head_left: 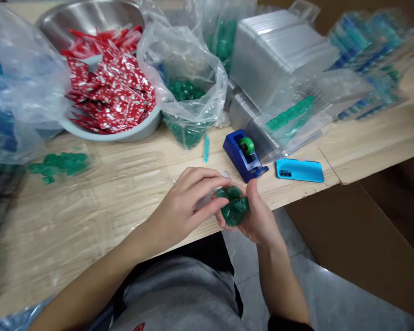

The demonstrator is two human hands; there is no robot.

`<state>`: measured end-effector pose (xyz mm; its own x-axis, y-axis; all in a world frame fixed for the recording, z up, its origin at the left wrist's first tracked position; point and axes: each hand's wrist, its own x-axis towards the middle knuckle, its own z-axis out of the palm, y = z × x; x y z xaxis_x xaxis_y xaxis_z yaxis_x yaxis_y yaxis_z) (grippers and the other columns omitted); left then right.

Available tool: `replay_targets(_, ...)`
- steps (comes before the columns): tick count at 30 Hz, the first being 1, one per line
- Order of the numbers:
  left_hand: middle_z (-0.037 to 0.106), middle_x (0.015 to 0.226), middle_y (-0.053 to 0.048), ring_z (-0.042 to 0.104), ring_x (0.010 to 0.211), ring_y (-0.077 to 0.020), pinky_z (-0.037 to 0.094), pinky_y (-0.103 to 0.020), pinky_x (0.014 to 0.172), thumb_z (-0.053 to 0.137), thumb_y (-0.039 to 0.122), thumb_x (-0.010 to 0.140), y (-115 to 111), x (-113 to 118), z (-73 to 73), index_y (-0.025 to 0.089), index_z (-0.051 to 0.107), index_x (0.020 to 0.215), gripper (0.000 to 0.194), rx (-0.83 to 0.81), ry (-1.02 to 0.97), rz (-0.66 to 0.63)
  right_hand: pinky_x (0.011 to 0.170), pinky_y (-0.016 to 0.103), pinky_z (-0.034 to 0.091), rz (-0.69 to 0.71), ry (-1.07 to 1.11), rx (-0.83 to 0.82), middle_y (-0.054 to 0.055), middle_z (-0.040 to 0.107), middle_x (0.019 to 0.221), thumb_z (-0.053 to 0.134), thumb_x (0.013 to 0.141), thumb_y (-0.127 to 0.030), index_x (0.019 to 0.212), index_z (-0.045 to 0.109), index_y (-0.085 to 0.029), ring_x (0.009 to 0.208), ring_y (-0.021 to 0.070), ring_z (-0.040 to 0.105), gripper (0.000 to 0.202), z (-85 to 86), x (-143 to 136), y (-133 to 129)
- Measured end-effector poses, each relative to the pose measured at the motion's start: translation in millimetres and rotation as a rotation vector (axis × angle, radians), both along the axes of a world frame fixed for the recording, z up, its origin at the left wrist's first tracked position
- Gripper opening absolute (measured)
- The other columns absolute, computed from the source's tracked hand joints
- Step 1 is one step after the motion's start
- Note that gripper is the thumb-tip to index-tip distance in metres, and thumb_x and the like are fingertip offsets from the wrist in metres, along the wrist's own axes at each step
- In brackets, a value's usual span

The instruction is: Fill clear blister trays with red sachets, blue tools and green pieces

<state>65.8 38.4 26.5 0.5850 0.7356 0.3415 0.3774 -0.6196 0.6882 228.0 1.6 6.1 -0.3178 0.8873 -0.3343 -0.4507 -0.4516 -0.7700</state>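
My right hand (260,220) is cupped around several translucent dark green gem-like pieces (235,209) near the table's front edge, thumb pointing up. From the left, my left hand (193,195) reaches over with curled fingers, its thumb and fingertips against the same pieces. Some clear material shows between the left thumb and index finger; what exactly these fingers grip is hidden. Just beyond the hands stand a blue tape dispenser (243,156) with a green roll and a small thin turquoise piece (206,148) on the table.
An open clear bag (189,124) holds more green pieces. Left of it, a pale basin (117,134) holds red patterned packets, before a steel bowl (55,23). Clear plastic boxes (279,50) are stacked at right, near a blue phone (300,170). Green pieces (60,164) lie at left beside clear trays (124,184).
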Motion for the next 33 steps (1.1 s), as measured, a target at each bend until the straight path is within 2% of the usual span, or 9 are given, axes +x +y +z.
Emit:
replay_targets(3,0.064,0.11,-0.006,0.058,0.108,-0.0186,0.048,-0.035,0.093,0.056,0.027,0.094,0,-1,-2.1,0.022,0.063,0.11,0.018,-0.029,0.03,0.007,0.041,0.021,0.031,0.042,-0.038,0.043,-0.001,0.056,0.055,0.039,0.081,-0.081,0.11,0.066,-0.015,0.043,0.009,0.042,0.077,-3.4,-5,-3)
replay_targets(6,0.065,0.107,-0.005,0.058,0.107,-0.0173,0.048,-0.034,0.094,0.057,0.024,0.093,-1,-5,-4.3,0.023,0.065,0.102,0.012,-0.096,-0.028,0.036,0.041,0.02,0.033,0.062,-0.055,0.076,-0.002,0.056,0.055,0.04,0.086,-0.074,0.119,0.063,-0.016,0.043,0.0085,0.043,0.07,-3.4,-4,-4)
replay_targets(10,0.069,0.094,-0.001,0.064,0.091,-0.014,0.052,-0.027,0.078,0.055,0.023,0.092,0,-10,-3.9,0.022,0.064,0.096,0.01,-0.322,-0.164,0.106,0.042,0.02,0.034,-0.043,-0.084,0.107,-0.001,0.063,0.072,0.063,0.084,-0.054,0.115,0.065,-0.024,0.048,0.0075,0.051,0.044,-2.3,-4,-6)
replay_targets(12,0.07,0.088,0.001,0.066,0.084,-0.0129,0.053,-0.025,0.071,0.057,0.025,0.091,0,-11,-3.2,0.022,0.065,0.092,0.009,-0.41,-0.188,0.132,0.043,0.019,0.034,-0.121,-0.159,0.145,-0.003,0.062,0.071,0.07,0.082,-0.045,0.108,0.067,-0.026,0.05,0.0075,0.053,0.033,-0.6,-5,-8)
replay_targets(16,0.07,0.083,0.002,0.065,0.08,-0.0123,0.051,-0.023,0.068,0.059,0.028,0.089,-1,-12,-2.8,0.022,0.067,0.084,0.011,-0.399,-0.171,0.181,0.048,0.022,0.039,-0.238,-0.361,0.232,-0.006,0.057,0.058,0.071,0.083,-0.036,0.096,0.068,-0.026,0.049,0.0072,0.048,0.017,5.4,-9,-13)
replay_targets(23,0.068,0.081,0.002,0.063,0.08,-0.0115,0.051,-0.023,0.072,0.06,0.023,0.087,-8,-11,-1.2,0.021,0.063,0.082,0.007,-0.347,-0.177,0.226,0.058,0.025,0.047,-0.37,-0.588,0.387,-0.001,0.067,0.077,0.072,0.083,-0.029,0.094,0.072,-0.028,0.06,0.0096,0.056,0.011,8.6,-15,-16)
replay_targets(25,0.068,0.082,0.002,0.064,0.08,-0.0114,0.051,-0.023,0.07,0.061,0.023,0.086,-8,-11,-0.5,0.021,0.063,0.082,0.005,-0.419,-0.218,0.223,0.056,0.024,0.046,-0.402,-0.56,0.389,-0.002,0.066,0.072,0.069,0.085,-0.027,0.09,0.072,-0.027,0.059,0.0088,0.056,0.005,6.3,-16,-17)
replay_targets(28,0.071,0.086,0.0,0.065,0.08,-0.0118,0.052,-0.023,0.07,0.062,0.024,0.084,-7,-11,-0.3,0.02,0.063,0.081,0.006,-0.624,-0.328,0.177,0.047,0.02,0.041,-0.403,-0.41,0.292,-0.004,0.06,0.059,0.068,0.087,-0.031,0.086,0.07,-0.024,0.051,0.0078,0.052,0.008,1.9,-17,-17)
replay_targets(33,0.07,0.078,0.0,0.065,0.073,-0.0119,0.053,-0.024,0.07,0.069,0.031,0.083,-9,-10,-4.4,0.018,0.067,0.081,0.013,-0.904,-0.56,0.086,0.043,0.016,0.037,-0.355,-0.173,0.233,-0.005,0.058,0.059,0.064,0.09,-0.035,0.086,0.065,-0.023,0.049,0.0061,0.048,0.013,-0.2,-20,-19)
